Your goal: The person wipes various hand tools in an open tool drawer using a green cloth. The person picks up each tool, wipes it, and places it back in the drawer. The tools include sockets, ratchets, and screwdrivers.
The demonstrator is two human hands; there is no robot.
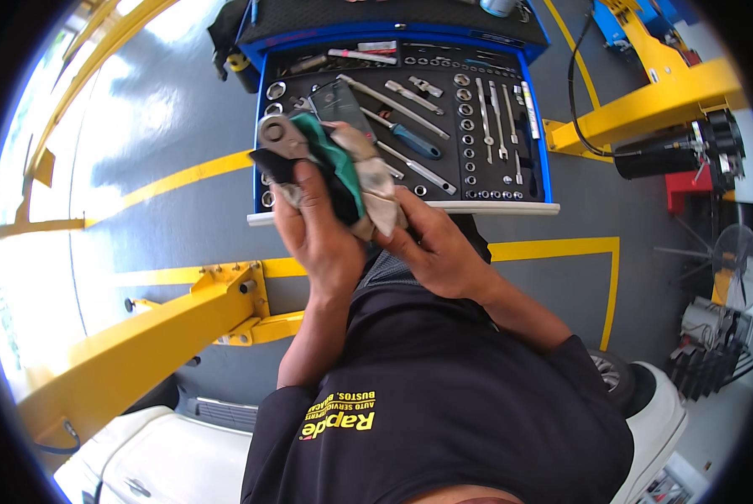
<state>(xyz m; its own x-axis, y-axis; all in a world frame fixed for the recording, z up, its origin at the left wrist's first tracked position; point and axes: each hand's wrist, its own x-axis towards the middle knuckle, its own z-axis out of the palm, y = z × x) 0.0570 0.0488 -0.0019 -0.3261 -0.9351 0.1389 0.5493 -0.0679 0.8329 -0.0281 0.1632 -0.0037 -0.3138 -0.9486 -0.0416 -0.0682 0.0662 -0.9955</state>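
Note:
My left hand (319,231) is wrapped round a ratchet wrench and a bunched rag, thumb on top. The ratchet's round metal head (277,132) sticks out at the upper left; the cloth hides most of its handle. Black, green and stained beige folds make up the rag (375,181). My right hand (439,244) pinches the beige end of the rag. Both hands are over the front of an open tool drawer (402,208). In the drawer, just beyond them, lie a blue-handled screwdriver-like tool (414,141) and several metal extension bars (393,105).
Sockets (464,109) and combination wrenches (503,122) fill foam slots at the drawer's right. The blue tool chest (393,25) stands in front of me. Yellow lift arms (158,328) reach in at left and right (662,101). White car bodywork (175,454) is close behind me.

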